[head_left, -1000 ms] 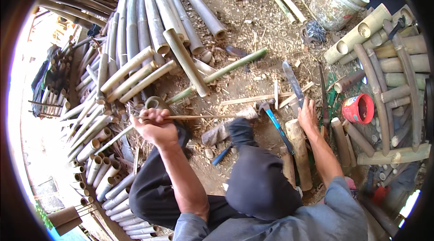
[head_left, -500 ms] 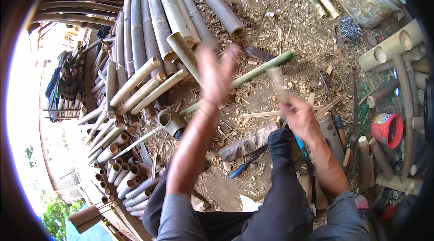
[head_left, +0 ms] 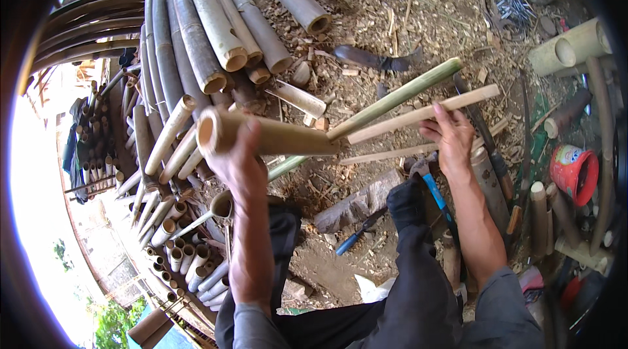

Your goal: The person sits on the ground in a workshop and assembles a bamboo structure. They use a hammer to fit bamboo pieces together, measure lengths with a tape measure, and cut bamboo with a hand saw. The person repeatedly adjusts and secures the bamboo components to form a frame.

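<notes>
Left hand (head_left: 237, 160) clamped around round tan bamboo tube (head_left: 294, 138), right hand (head_left: 451, 137) pinching long flat pale wooden strip (head_left: 399, 119)

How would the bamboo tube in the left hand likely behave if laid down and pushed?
The bamboo tube in the left hand would probably roll, being round. Its hollow end suggests lightness for its size; its straight, woody wall looks stiff.

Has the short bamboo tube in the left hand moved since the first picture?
Yes; against the long bamboo poles, the tube has come toward the person and swung crosswise, now in the left hand.
</notes>
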A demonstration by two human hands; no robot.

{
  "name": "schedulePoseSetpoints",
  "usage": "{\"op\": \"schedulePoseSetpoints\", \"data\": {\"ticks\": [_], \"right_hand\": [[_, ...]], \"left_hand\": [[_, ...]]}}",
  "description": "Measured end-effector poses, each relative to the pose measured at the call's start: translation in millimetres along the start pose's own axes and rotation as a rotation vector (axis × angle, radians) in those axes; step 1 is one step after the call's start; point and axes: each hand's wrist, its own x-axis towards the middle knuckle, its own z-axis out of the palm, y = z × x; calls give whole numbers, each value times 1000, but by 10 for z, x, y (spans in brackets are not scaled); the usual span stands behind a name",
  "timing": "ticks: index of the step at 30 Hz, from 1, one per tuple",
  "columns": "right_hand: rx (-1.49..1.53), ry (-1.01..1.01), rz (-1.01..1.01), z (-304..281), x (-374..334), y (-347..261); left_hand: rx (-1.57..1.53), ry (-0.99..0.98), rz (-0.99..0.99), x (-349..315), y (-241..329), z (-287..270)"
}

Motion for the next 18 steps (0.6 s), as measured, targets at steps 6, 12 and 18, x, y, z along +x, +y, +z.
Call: {"op": "schedulePoseSetpoints", "data": {"ticks": [6,12,18], "right_hand": [[-64,-59,17,116,222,358],[28,-85,106,176,306,507],[-112,-126,100,297,416,369]], "left_hand": [[-74,-167,197,-555,-175,-40],[-597,-673,-43,-115,-226,-493],[97,-1040,-367,742,-699,236]]}}
